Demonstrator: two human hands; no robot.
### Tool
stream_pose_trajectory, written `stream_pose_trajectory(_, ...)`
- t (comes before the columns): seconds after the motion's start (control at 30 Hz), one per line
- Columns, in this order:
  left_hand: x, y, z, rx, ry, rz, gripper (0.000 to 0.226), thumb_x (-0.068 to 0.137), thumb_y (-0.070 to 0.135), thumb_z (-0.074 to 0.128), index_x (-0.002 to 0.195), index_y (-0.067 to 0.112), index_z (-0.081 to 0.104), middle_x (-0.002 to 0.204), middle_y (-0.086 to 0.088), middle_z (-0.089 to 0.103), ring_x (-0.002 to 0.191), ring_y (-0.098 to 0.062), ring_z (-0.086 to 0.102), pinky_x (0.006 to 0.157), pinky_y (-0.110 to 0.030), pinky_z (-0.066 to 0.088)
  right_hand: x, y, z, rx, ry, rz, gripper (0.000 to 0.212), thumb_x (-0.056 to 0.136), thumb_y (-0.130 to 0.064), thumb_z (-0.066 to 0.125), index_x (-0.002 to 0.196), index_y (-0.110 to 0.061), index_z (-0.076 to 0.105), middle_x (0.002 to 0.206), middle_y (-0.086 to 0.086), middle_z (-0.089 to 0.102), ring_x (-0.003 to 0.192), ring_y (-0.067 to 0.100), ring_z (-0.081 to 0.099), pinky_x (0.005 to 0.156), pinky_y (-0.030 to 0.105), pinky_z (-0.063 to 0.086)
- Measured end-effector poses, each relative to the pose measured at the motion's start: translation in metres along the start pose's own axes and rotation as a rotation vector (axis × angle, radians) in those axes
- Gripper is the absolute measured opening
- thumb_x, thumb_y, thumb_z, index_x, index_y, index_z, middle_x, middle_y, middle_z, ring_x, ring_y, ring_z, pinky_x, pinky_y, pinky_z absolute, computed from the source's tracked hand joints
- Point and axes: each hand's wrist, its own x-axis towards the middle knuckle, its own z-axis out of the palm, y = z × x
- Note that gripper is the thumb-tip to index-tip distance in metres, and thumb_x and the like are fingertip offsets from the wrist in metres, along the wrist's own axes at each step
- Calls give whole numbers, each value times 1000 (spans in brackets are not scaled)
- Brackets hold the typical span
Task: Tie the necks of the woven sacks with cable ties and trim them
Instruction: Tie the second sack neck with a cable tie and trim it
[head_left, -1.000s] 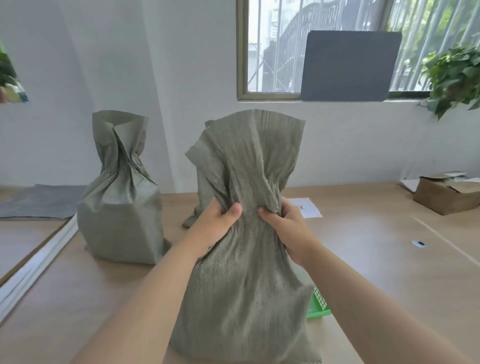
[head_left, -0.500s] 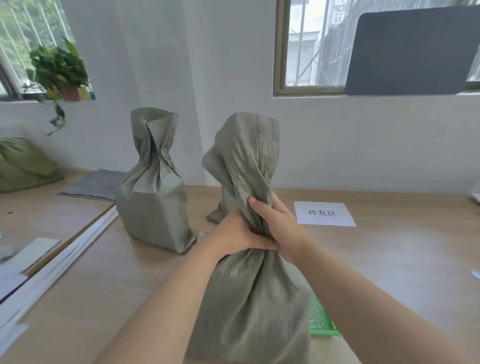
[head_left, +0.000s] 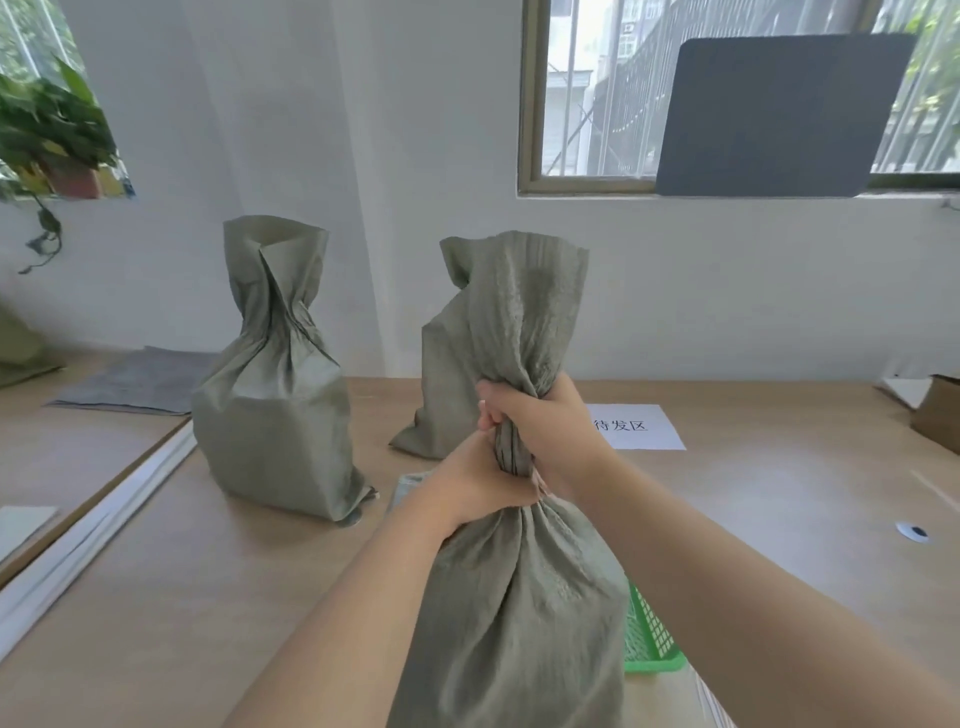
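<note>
Change since a second ago: my hands, then apart on either side of a wide, loose mouth, are now stacked on a tight neck. The sack top has gone from broad to a narrow twisted plume.

- Near sack (head_left: 519, 597): grey-green woven, upright on the tabletop (head_left: 208, 571), lower centre of the frame. Its neck (head_left: 511, 452) is gathered and twisted and shows between my two hands. The loose top fans upward above them.
- Right hand (head_left: 545, 421): the upper of the two, fingers wrapped round the neck in a tight grip.
- Left hand (head_left: 483, 483): just below and touching the right, gripping the neck where it meets the sack's body.
- Left sack (head_left: 275, 405): same cloth, upright, left of centre, neck pinched in, mouth flared open. It is well apart from my hands. I cannot tell whether a tie is on it.
- Rear sack (head_left: 441, 400): behind the near sack and largely hidden by it.
- Basket (head_left: 652, 639): green mesh, lower right, beside the near sack's base and partly behind it.
- Sheet (head_left: 641, 428): white paper with printed characters, flat on the tabletop, right of my right hand.
- Box (head_left: 940, 410): brown cardboard, at the right edge.
- Mat (head_left: 135, 379): grey, flat, left of the left sack.
- Plant (head_left: 52, 124): upper left, on a sill.
- Panel (head_left: 779, 114): dark, upper right, against the window.
</note>
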Motion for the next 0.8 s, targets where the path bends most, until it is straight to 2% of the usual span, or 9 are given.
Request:
stream_pose_trajectory(0.07, -4, -2, -7, 23, -75, 17, 16, 71, 19, 81, 80, 24, 69, 72, 15, 70, 74, -1, 67, 66, -13, 48, 3, 0, 4, 102, -38, 17, 30, 88, 0, 62, 62, -5, 47, 56, 9, 41, 52, 22, 47, 76, 43, 57)
stream_pose_trajectory(0.17, -2, -10, -10, 2, -69, 19, 25, 70, 26, 86, 91, 26, 73, 90, 11, 75, 90, -1, 68, 77, -18, 51, 3, 4, 9, 122, -73, 13, 33, 89, -3, 65, 62, -7, 46, 54, 8, 36, 51, 21, 38, 62, 36, 51)
stream_pose_trajectory(0.27, 0, -16, -3, 36, 35, 1, 34, 74, 33, 77, 105, 25, 66, 104, 6, 74, 102, -8, 67, 93, -36, 55, 5, 13, 13, 88, -55, -14, 29, 84, -2, 70, 68, -8, 47, 50, 4, 32, 47, 19, 30, 52, 32, 37)
stream_pose_trajectory(0.33, -1, -15, 1, 101, 92, -25, 26, 80, 28, 69, 100, 13, 65, 95, -1, 73, 92, -17, 67, 82, -41, 57, 7, 16, 13, 70, -41, -13, 28, 78, -4, 72, 69, -9, 46, 48, 2, 29, 44, 18, 27, 49, 32, 33)
stream_pose_trajectory(0.4, -1, -14, 3, 81, 106, -19, 14, 85, 20, 64, 81, 7, 59, 74, -4, 63, 70, -17, 58, 60, -33, 43, 11, 18, 12, 71, -31, 3, 34, 77, -4, 68, 60, -12, 40, 45, 2, 28, 43, 18, 23, 46, 30, 29)
stream_pose_trajectory(0.53, -5, -11, 2, 7, 89, -6, 32, 89, 7, 61, 60, 19, 51, 43, 15, 47, 44, -1, 39, 48, -21, 26, 14, 20, 13, 199, -1, 21, 44, 81, 3, 61, 57, -19, 32, 46, 1, 22, 47, 15, 15, 44, 25, 22)
stream_pose_trajectory(0.6, -6, -12, -2, 44, 81, -46, 34, 88, 3, 57, 58, 18, 61, 48, 15, 61, 48, 2, 52, 52, -15, 38, 14, 25, 15, 202, 7, 22, 44, 81, 1, 61, 57, -19, 31, 44, 1, 23, 46, 16, 16, 44, 25, 25)
stream_pose_trajectory(0.7, -4, -16, -5, 124, 106, -101, 28, 87, 11, 54, 60, 15, 63, 63, -1, 68, 63, -14, 61, 67, -29, 48, 15, 32, 18, 152, -9, 8, 42, 82, -4, 64, 55, -13, 35, 43, 4, 30, 42, 20, 28, 50, 30, 34)
stream_pose_trajectory(0.8, -1, -18, -6, 206, 145, -91, 15, 87, 30, 58, 83, 17, 64, 81, -3, 69, 81, -22, 64, 77, -39, 55, 16, 38, 17, 88, -45, -6, 36, 84, -4, 67, 56, -8, 45, 50, 10, 43, 51, 23, 44, 59, 35, 42)
